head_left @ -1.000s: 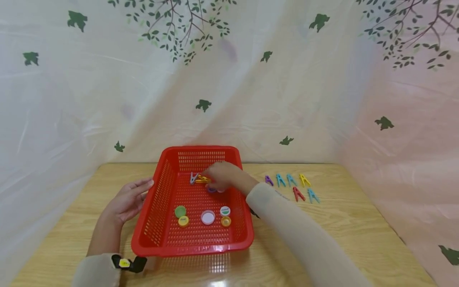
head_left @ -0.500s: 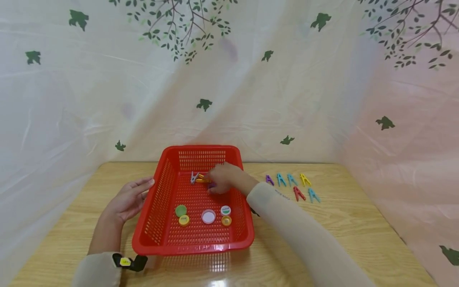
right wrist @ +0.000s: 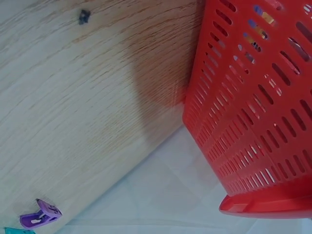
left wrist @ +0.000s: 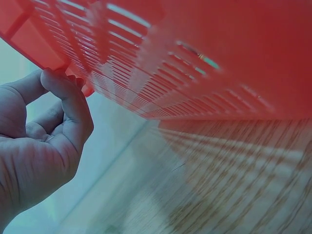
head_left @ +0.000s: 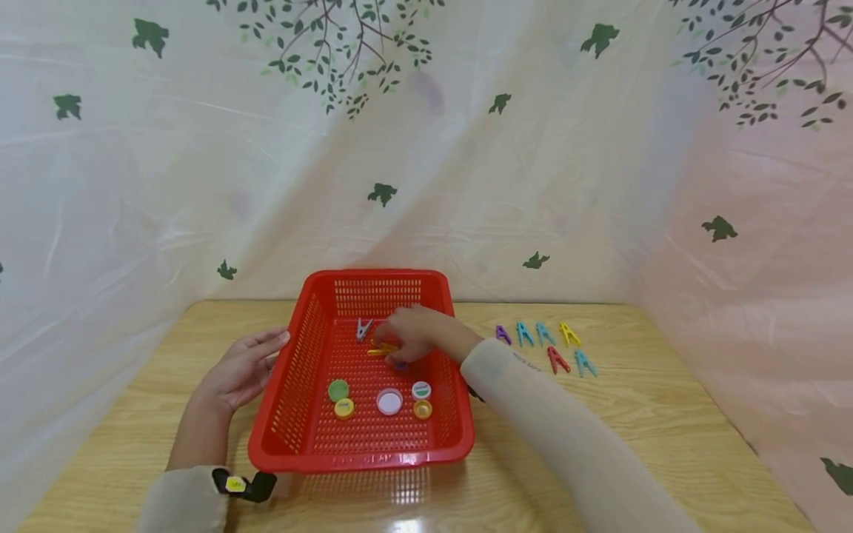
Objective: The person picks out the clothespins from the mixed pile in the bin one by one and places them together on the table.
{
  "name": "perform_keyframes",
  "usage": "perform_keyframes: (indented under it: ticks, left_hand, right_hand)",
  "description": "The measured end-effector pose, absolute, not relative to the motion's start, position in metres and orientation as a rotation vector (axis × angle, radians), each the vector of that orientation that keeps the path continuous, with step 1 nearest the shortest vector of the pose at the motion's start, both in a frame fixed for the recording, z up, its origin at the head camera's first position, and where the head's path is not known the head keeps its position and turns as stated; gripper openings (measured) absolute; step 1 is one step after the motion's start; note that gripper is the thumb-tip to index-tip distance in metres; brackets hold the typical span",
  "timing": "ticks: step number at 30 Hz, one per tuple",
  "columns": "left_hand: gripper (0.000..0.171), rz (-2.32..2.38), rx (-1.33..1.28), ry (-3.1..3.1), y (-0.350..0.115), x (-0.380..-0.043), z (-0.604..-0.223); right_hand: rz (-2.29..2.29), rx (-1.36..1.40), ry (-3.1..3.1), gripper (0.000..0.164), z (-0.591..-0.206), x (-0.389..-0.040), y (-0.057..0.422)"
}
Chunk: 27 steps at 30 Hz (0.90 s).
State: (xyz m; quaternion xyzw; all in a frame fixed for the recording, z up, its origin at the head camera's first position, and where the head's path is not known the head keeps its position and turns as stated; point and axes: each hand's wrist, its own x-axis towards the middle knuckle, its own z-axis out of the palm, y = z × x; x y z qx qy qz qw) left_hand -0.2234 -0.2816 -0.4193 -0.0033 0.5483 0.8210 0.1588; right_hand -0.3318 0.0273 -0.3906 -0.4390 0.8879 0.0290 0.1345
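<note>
My left hand (head_left: 246, 370) grips the rim of a red plastic basket (head_left: 360, 464) at its left side; the left wrist view shows curled fingers at that rim. Inside the basket, my right hand (head_left: 416, 337) reaches in from the right, fingers bent round a yellow clothespin (head_left: 376, 352) that partly shows. Something purple (head_left: 400, 366) peeks out below those fingers. Left of the hand lies a grey clothespin (head_left: 363, 329). The right wrist view looks at the basket's outer wall (right wrist: 253, 122) and does not show the hand.
Toward the basket's front lie a green cap (head_left: 338, 390), a yellow cap (head_left: 343, 409), a white-centred cap (head_left: 389, 401), a white cap (head_left: 421, 391) and an orange cap (head_left: 423, 409). Right of the basket, several clothespins, including a red one (head_left: 557, 360), lie on the wooden table (head_left: 640, 414).
The yellow clothespin has shifted slightly toward the basket's front with my right hand, away from the grey one. My left hand stays at the rim.
</note>
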Motion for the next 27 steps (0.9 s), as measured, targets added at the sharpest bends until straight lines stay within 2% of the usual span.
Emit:
perform_keyframes:
  ticks: [9, 18, 27]
  left_hand:
    - [0.022, 2.367, 0.094, 1.535, -0.2839, -0.2245, -0.42]
    - [0.021, 2.371, 0.074, 1.54, -0.2845, -0.2234, -0.4202]
    - [0.02, 2.361, 0.062, 1.561, -0.283, -0.2224, -0.4196]
  right_hand:
    - [0.098, -1.282, 2.559, 0.047, -0.3881, -0.329, 0.0263]
    - [0.048, -1.288, 2.534, 0.025, -0.3889, -0.3302, 0.0251]
    - [-0.08, -1.29, 2.584, 0.022, -0.3924, -0.3314, 0.0254]
